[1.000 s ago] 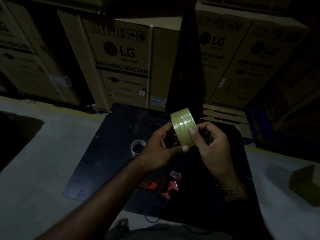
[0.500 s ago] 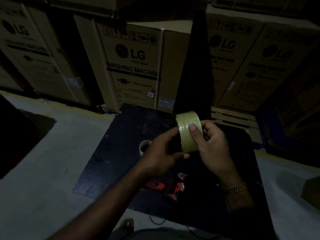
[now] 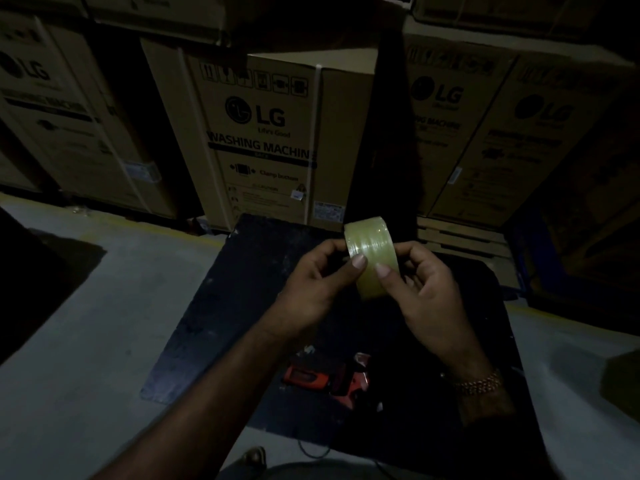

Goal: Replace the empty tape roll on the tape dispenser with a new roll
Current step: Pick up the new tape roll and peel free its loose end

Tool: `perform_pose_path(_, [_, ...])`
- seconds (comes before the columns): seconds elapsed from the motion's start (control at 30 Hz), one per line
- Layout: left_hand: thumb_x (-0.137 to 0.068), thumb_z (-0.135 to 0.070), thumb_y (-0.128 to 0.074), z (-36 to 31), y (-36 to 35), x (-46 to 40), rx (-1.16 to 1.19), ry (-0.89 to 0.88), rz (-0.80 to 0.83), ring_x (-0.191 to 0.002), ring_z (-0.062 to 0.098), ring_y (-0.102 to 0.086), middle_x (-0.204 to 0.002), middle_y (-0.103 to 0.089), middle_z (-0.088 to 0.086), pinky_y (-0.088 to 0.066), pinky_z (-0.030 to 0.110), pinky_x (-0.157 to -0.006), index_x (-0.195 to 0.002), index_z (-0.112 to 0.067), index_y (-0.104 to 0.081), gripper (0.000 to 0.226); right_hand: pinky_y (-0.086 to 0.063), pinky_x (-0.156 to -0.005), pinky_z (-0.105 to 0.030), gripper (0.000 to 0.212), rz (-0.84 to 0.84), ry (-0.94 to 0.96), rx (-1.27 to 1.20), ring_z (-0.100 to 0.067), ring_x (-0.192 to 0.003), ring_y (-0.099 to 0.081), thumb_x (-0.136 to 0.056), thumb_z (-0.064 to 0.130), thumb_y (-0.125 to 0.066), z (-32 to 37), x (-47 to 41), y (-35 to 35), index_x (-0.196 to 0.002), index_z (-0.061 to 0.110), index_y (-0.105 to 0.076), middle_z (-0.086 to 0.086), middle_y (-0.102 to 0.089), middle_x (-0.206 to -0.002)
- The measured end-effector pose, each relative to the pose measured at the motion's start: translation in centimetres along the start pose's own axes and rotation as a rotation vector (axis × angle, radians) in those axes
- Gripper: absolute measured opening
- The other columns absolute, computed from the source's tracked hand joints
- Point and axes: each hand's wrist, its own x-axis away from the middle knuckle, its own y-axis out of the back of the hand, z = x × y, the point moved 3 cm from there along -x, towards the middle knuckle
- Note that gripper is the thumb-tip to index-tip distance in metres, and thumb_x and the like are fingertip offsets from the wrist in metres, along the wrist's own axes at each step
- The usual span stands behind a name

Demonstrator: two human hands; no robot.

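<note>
Tape roll sits at frame centre, clamped between left hand and right hand, both thumbs pressed on its outer band. Red tape dispenser lies below on the black mat.

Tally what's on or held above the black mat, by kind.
Tape rolls: 1, the new tape roll, held by left hand and right hand
Tape dispensers: 1, the red tape dispenser on the black mat
Total: 2
</note>
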Motion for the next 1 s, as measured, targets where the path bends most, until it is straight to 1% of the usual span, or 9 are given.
perform_pose_path(0.07, [-0.092, -0.027, -0.069, -0.3, -0.1, 0.1, -0.020, -0.003, 0.022, -0.107, 0.018, -0.072, -0.119, -0.074, 0.010, -0.059, 0.033, -0.089, -0.130, -0.004, -0.064, 0.045, -0.061, -0.091, -0.054, 0.015, -0.056, 0.001, 0.042, -0.016, -0.102, -0.074, -0.099, 0.031, -0.070, -0.1, -0.1, 0.3, -0.112, 0.024, -0.069, 0.004, -0.076, -0.109])
perform_pose_path(0.13, [-0.091, -0.027, -0.069, -0.3, 0.0, 0.1, -0.052, -0.006, 0.048, -0.107, 0.016, -0.072, -0.119, -0.074, 0.007, -0.058, 0.028, -0.086, -0.130, -0.006, -0.063, 0.045, -0.060, -0.092, -0.054, 0.030, -0.128, 0.030, 0.113, -0.012, -0.106, -0.071, -0.096, 0.041, -0.069, 0.1, -0.1, 0.3, -0.123, 0.029, -0.063, 0.008, -0.073, -0.114])
perform_pose_path(0.2, [-0.093, -0.025, -0.068, -0.2, 0.0, 0.1, -0.074, -0.008, 0.058, -0.108, 0.016, -0.072, -0.120, -0.074, 0.008, -0.058, 0.028, -0.087, -0.131, -0.008, -0.063, 0.042, -0.061, -0.092, -0.046, 0.049, -0.161, 0.093, 0.180, -0.012, -0.109, -0.069, -0.095, 0.041, -0.069, 0.5, -0.2, 0.4, -0.141, 0.031, -0.053, 0.008, -0.068, -0.118])
perform_pose_path(0.27, [-0.097, -0.021, -0.067, 0.0, 0.2, 0.1, -0.089, 0.000, 0.058, -0.108, 0.016, -0.071, -0.122, -0.073, 0.012, -0.058, 0.029, -0.087, -0.130, -0.008, -0.063, 0.036, -0.060, -0.087, -0.035, 0.056, -0.166, 0.158, 0.276, -0.013, -0.106, -0.066, -0.097, 0.037, -0.069, 1.1, -0.4, 0.5, -0.149, 0.033, -0.051, 0.005, -0.063, -0.120])
perform_pose_path(0.47, [-0.102, -0.014, -0.063, 0.1, 0.4, 0.4, -0.119, 0.013, 0.121, -0.107, 0.016, -0.071, -0.117, -0.074, 0.006, -0.058, 0.031, -0.090, -0.129, -0.006, -0.061, 0.028, -0.051, -0.086, -0.012, 0.030, -0.173, 0.242, 0.476, -0.002, -0.109, -0.061, -0.095, 0.034, -0.073, 2.7, -0.9, 1.0, -0.123, 0.026, -0.077, 0.007, -0.060, -0.117])
perform_pose_path(0.6, [-0.104, -0.010, -0.060, 0.3, 0.3, 0.4, -0.156, 0.023, 0.152, -0.099, 0.009, -0.071, -0.111, -0.074, 0.003, -0.057, 0.025, -0.083, -0.130, -0.002, -0.060, 0.027, -0.043, -0.084, -0.001, 0.016, -0.195, 0.235, 0.518, 0.003, -0.108, -0.061, -0.091, 0.027, -0.079, 3.0, -0.7, 1.7, -0.106, 0.024, -0.081, 0.009, -0.064, -0.113])
perform_pose_path(0.7, [-0.106, -0.011, -0.057, 0.4, -0.1, 0.6, -0.172, 0.041, 0.184, -0.085, -0.002, -0.070, -0.102, -0.075, -0.006, -0.055, 0.017, -0.072, -0.130, -0.003, -0.059, 0.026, -0.048, -0.078, -0.003, 0.003, -0.227, 0.213, 0.492, 0.003, -0.099, -0.065, -0.091, 0.020, -0.079, 3.3, -0.4, 1.8, -0.094, 0.021, -0.079, 0.009, -0.068, -0.105])
perform_pose_path(0.83, [-0.106, -0.011, -0.057, 0.7, -0.4, 0.6, -0.172, 0.027, 0.198, -0.100, 0.007, -0.071, -0.110, -0.074, -0.002, -0.057, 0.024, -0.083, -0.131, -0.003, -0.059, 0.027, -0.057, -0.071, -0.020, 0.002, -0.216, 0.156, 0.503, -0.002, -0.096, -0.064, -0.095, 0.020, -0.073, 2.8, -0.4, 1.6, -0.094, 0.022, -0.074, 0.010, -0.065, -0.104])
perform_pose_path(1.0, [-0.106, -0.013, -0.057, 1.5, -0.9, 0.5, -0.189, 0.013, 0.202, -0.105, 0.012, -0.070, -0.112, -0.074, 0.000, -0.056, 0.029, -0.089, -0.131, -0.006, -0.058, 0.025, -0.045, -0.070, -0.022, 0.004, -0.193, 0.153, 0.529, -0.005, -0.093, -0.059, -0.100, 0.021, -0.064, 1.8, -0.4, 1.3, -0.096, 0.022, -0.066, 0.008, -0.059, -0.106])
